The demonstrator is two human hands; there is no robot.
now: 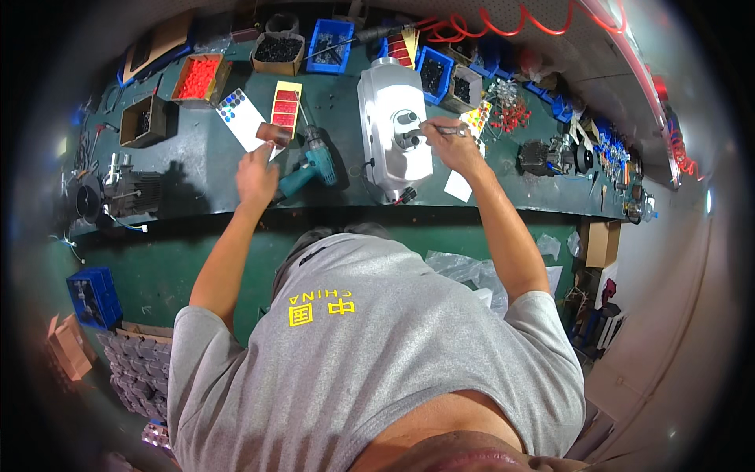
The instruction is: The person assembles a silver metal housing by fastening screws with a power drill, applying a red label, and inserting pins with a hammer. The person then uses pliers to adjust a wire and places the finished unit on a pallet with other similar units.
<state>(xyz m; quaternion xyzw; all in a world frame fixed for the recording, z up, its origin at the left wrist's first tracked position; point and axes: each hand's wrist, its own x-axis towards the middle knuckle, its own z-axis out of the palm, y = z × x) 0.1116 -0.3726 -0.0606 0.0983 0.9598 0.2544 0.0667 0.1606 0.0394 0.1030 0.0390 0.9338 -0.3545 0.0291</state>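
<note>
- A dark green workbench (204, 169) curves across the upper half of the view, crowded with parts bins, and a red coiled hose (503, 27) hangs along its far edge.
- A silvery-white metal housing (391, 126) stands near the middle of the bench, its long side running away from the person, with a round grey fitting (406, 119) on its top face.
- The right hand (454, 145) sits at about three o'clock from that fitting, just beside the housing's right edge.
- Its fingers are pressed together around a thin metal tool (437, 127), whose tip reaches leftward over the housing towards the fitting.
- The left hand (257, 175) lies well apart from the housing, at about nine o'clock from it.
- Its fingers pinch a small brown-red piece (274, 134), held at the hand's twelve o'clock; what the piece is cannot be made out.
- A teal power drill (309, 165) lies on the bench just beside the left hand, at its three o'clock, between the hand and the housing.
- A white sheet with coloured dots (238, 114) and a yellow card of red squares (285, 104) lie beyond the left hand, at roughly twelve o'clock.
- A cardboard box of red caps (197, 79) stands at the hand's eleven o'clock, with a blue bin (329, 46) farther along the back.
</note>
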